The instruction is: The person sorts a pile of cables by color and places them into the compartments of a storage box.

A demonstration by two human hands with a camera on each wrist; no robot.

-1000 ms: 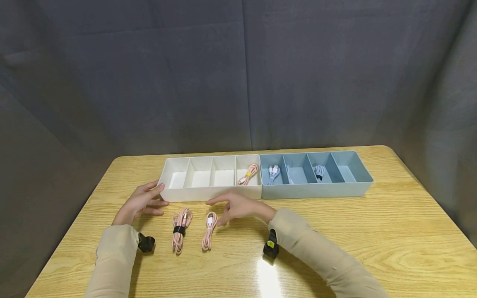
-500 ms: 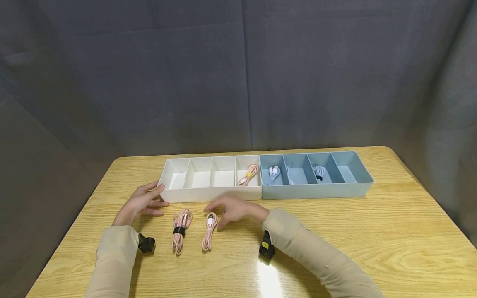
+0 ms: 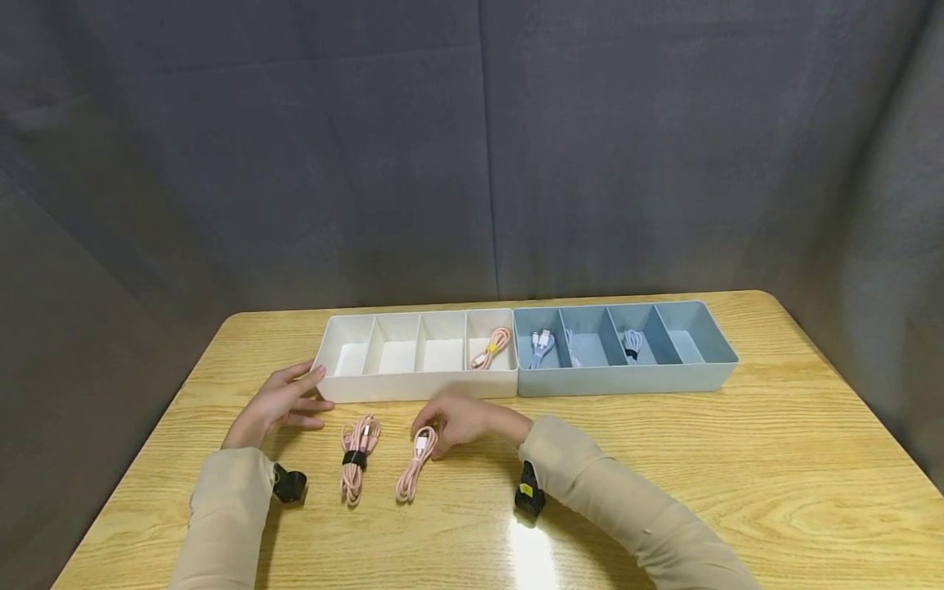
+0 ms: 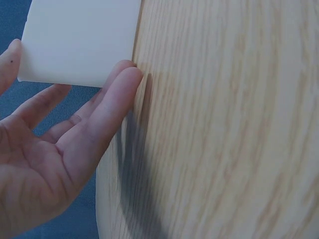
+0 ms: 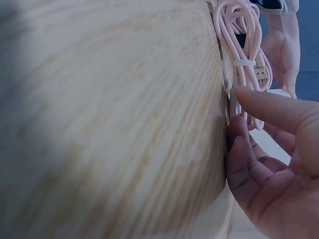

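My right hand (image 3: 463, 419) pinches the plug end of a coiled pink charging cable (image 3: 408, 481) between thumb and fingers. In the right wrist view this cable (image 5: 253, 35) shows a pale tie round its middle and a metal USB plug. To its left lies a thicker pink cable bundle (image 3: 351, 485) bound with a black strap. My left hand (image 3: 276, 401) touches the left end of the white divided box (image 3: 420, 388), its fingers fairly straight. In the left wrist view the fingertips of the left hand (image 4: 65, 144) rest against the white end wall.
Flush against the white box stands a blue divided box (image 3: 627, 379) holding several bluish cables. A pink cable with a yellow tie (image 3: 492, 348) lies in the white box's rightmost compartment. Both boxes stand on the wooden table (image 3: 796, 459), before a dark curtain (image 3: 627, 147).
My right hand has come down and closed on the pink cable, which has turned slightly, its plug end shifting right. The left hand stays at the white box.
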